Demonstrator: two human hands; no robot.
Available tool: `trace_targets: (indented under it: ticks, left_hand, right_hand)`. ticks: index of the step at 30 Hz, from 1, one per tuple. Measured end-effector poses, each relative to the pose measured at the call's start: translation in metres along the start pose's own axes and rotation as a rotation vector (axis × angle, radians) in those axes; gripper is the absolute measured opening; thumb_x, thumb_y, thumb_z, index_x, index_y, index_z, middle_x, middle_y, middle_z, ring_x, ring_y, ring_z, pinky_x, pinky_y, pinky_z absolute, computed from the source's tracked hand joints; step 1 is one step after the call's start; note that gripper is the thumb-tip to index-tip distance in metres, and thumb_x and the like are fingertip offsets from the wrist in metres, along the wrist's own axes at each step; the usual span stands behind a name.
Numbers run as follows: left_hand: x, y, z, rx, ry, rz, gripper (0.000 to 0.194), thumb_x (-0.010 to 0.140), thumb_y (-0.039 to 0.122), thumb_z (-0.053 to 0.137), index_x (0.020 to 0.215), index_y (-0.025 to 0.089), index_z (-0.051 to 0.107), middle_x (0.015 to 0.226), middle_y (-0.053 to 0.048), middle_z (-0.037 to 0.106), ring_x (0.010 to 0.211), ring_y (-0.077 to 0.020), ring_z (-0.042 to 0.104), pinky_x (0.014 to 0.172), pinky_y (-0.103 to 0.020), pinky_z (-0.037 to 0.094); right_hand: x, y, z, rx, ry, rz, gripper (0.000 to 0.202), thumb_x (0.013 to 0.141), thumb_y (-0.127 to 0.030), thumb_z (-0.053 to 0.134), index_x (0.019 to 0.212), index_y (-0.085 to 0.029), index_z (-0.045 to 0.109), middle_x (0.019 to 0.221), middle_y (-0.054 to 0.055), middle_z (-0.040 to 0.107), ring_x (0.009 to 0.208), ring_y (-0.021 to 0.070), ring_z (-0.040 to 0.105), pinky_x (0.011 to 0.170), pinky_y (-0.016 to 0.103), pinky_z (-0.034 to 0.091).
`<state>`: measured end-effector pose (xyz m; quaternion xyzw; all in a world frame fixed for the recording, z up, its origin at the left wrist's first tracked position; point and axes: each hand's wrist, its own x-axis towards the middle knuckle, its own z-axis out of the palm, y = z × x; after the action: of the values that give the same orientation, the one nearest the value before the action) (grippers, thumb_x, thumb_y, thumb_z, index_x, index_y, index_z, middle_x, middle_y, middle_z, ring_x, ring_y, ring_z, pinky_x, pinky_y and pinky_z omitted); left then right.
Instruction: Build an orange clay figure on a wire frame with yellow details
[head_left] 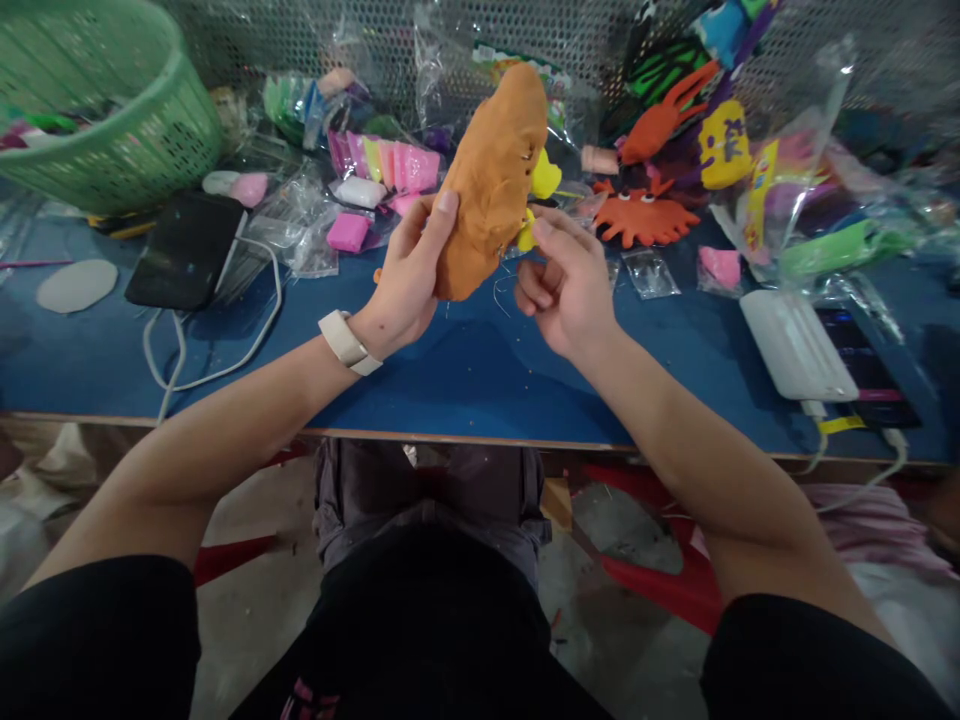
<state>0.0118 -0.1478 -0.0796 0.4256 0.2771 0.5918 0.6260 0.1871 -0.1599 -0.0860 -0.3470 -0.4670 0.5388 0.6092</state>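
Note:
My left hand (414,262) is closed around an orange clay figure (491,180), holding it up and tilted over the table, with the thumb pressed on its surface. Small dark marks or holes run along the figure's right edge. At that edge, my right hand (566,275) pinches a small yellow clay piece (526,232) between thumb and forefinger, touching or very near the orange clay. Just above, a larger yellow lump (546,175) shows beside the figure; whether it is attached I cannot tell. A red clay crab (646,215) lies to the right of my right hand.
A green basket (161,120) stands at the back left, near a black power bank (187,248) with a white cable. Pink clay packets (349,232) and plastic bags lie along the back. At right are a white power bank (796,345) and a phone (862,365).

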Motion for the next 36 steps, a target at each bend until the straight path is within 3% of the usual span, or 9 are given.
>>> trace_targets:
  ticks: [7,13,17,22,25,29,32,36]
  left_hand:
    - [0.0,-0.002,-0.002,0.052,0.035,-0.035,0.019,0.125,0.039,0.06,0.111,0.027,0.067,0.127,-0.005,0.077,0.161,-0.0262,0.062,0.129,-0.038,0.058]
    - [0.0,-0.001,-0.001,-0.003,0.006,0.037,0.022,0.127,0.028,0.056,0.109,0.021,0.067,0.114,-0.003,0.072,0.148,-0.0222,0.069,0.131,-0.042,0.056]
    - [0.002,-0.001,-0.004,0.002,-0.003,0.068,0.029,0.126,0.023,0.053,0.104,0.024,0.071,0.106,-0.002,0.071,0.136,-0.0206,0.069,0.131,-0.039,0.055]
    - [0.004,-0.004,-0.008,-0.015,-0.016,0.072,0.03,0.126,0.023,0.054,0.102,0.027,0.07,0.102,0.0,0.07,0.143,-0.0216,0.064,0.133,-0.04,0.053]
    - [0.004,-0.006,-0.008,-0.012,-0.014,0.086,0.025,0.125,0.026,0.06,0.102,0.027,0.07,0.104,0.0,0.07,0.131,-0.0186,0.069,0.12,-0.032,0.058]
    - [0.003,-0.005,-0.005,0.025,-0.018,0.122,0.027,0.126,0.025,0.057,0.102,0.022,0.07,0.097,0.0,0.066,0.096,-0.0125,0.069,0.087,-0.022,0.057]
    - [0.001,-0.004,-0.004,0.012,-0.072,0.089,0.025,0.125,0.026,0.058,0.105,0.022,0.071,0.101,-0.001,0.071,0.093,-0.0129,0.069,0.085,-0.022,0.057]
    - [0.0,-0.008,-0.007,-0.014,-0.131,0.047,0.025,0.123,0.034,0.064,0.103,0.024,0.074,0.102,-0.003,0.074,0.094,-0.0151,0.07,0.085,-0.024,0.059]
  right_hand:
    - [0.008,0.009,-0.007,-0.043,0.024,-0.039,0.045,0.087,-0.059,0.094,0.098,-0.03,0.062,0.08,-0.007,0.062,0.048,0.009,0.043,0.047,0.029,0.05]
    - [0.01,0.015,-0.013,-0.127,0.026,-0.054,0.05,0.091,-0.073,0.09,0.107,-0.032,0.066,0.086,-0.003,0.063,0.06,0.0151,0.057,0.052,0.031,0.054]
    - [0.008,0.013,-0.013,-0.084,0.027,-0.027,0.047,0.092,-0.07,0.087,0.095,-0.03,0.061,0.08,-0.003,0.057,0.056,0.0138,0.05,0.047,0.028,0.044]
    - [0.002,-0.001,-0.005,-0.061,0.055,0.099,0.037,0.091,-0.052,0.086,0.088,-0.028,0.058,0.076,-0.004,0.056,0.051,0.0118,0.041,0.043,0.027,0.031]
    - [-0.002,-0.01,0.001,-0.032,0.011,0.128,0.032,0.083,-0.046,0.09,0.09,-0.027,0.065,0.075,-0.005,0.052,0.05,0.0097,0.036,0.043,0.026,0.026]
    - [-0.007,-0.015,0.005,0.006,-0.077,0.13,0.044,0.073,-0.045,0.102,0.093,-0.026,0.068,0.073,-0.009,0.046,0.051,0.0072,0.031,0.044,0.023,0.025]
    - [-0.007,-0.014,0.005,-0.009,-0.089,0.123,0.058,0.07,-0.054,0.11,0.095,-0.028,0.065,0.075,-0.009,0.053,0.051,0.0068,0.032,0.043,0.023,0.028]
    - [-0.007,-0.01,0.004,-0.008,-0.12,0.126,0.061,0.068,-0.057,0.113,0.097,-0.028,0.068,0.076,-0.01,0.056,0.052,0.0055,0.03,0.042,0.022,0.027]
